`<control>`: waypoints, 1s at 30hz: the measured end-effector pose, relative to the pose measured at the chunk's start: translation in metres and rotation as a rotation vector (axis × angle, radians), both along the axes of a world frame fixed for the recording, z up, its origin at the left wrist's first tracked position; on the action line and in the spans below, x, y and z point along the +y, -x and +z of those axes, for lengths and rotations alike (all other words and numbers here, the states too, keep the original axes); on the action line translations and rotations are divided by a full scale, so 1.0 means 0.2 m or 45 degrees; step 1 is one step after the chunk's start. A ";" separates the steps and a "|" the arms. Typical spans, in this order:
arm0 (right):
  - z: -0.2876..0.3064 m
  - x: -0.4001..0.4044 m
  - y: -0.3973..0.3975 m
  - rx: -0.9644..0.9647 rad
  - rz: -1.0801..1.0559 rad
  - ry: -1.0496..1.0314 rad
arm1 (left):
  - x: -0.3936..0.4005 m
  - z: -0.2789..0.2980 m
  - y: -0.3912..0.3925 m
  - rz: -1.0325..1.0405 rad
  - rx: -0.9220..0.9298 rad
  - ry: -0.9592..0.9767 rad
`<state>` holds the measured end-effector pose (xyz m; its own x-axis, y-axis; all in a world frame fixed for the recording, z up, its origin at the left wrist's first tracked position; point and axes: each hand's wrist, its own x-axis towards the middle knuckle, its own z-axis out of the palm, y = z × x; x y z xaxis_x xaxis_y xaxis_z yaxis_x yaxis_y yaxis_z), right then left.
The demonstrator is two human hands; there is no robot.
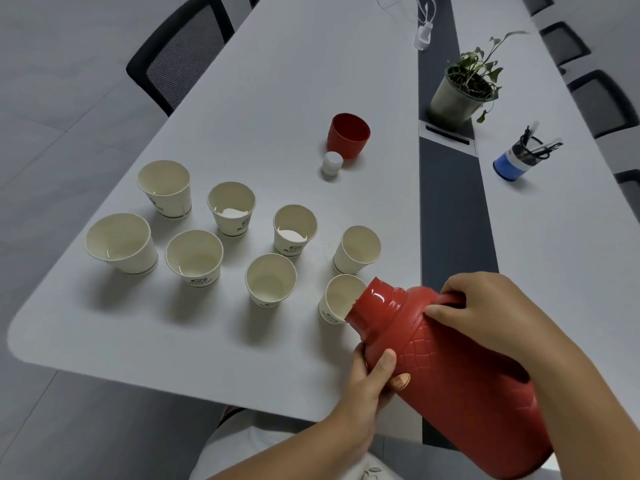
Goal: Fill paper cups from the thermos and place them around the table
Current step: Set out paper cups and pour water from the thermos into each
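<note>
A red thermos (pixel 446 368) is tilted with its open mouth over the rim of the nearest paper cup (pixel 337 299). My right hand (pixel 485 313) grips its handle at the top. My left hand (pixel 367 382) holds the body from below. Several more cream paper cups stand in two rows to the left, among them a cup (pixel 356 249) just behind the one under the spout, a middle cup (pixel 270 280) and a far-left cup (pixel 119 242). Some hold a little liquid. The thermos's red cap (pixel 348 135) and white stopper (pixel 331 163) stand farther back.
The white table (pixel 270 98) has a rounded corner at the near left and a dark centre strip (pixel 453 209). A potted plant (pixel 464 88), a blue pen holder (pixel 519 157) and a white charger with cable (pixel 424 32) lie beyond. Black chairs (pixel 180 53) line both sides.
</note>
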<state>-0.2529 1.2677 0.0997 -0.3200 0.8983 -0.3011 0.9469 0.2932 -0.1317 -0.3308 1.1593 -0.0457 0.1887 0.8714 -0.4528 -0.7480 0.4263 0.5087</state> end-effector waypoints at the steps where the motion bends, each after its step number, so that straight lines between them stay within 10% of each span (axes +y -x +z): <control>1: 0.00 0.00 0.00 -0.002 0.003 -0.005 | 0.00 0.00 0.00 0.000 0.002 0.003; 21: -0.02 0.00 -0.13 0.199 0.002 0.065 | 0.02 0.01 0.00 0.018 0.206 -0.042; 30: -0.10 -0.04 -0.34 0.668 -0.316 0.157 | 0.06 0.09 0.00 0.065 0.516 -0.119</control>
<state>-0.1843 1.2593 0.0801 -0.2392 0.9337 -0.2664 0.7843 0.0240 -0.6199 -0.3303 1.1723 -0.0275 -0.0332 0.9159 -0.4000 -0.4985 0.3317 0.8009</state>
